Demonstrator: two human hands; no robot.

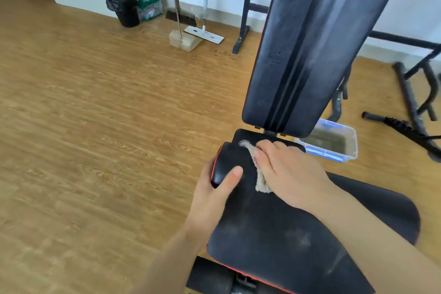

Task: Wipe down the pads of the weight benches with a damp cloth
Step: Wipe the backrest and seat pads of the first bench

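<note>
A black weight bench stands in front of me, its seat pad dusty and edged in red, its back pad tilted up and away. My right hand lies flat on the far end of the seat pad and presses a beige cloth onto it. The cloth sticks out to the left from under the fingers. My left hand grips the seat pad's left edge, thumb on top.
A clear plastic tub of murky water sits on the wood floor right of the bench. Black exercise frames stand at the far right. A bin, broom, dustpan and flat mop line the back wall.
</note>
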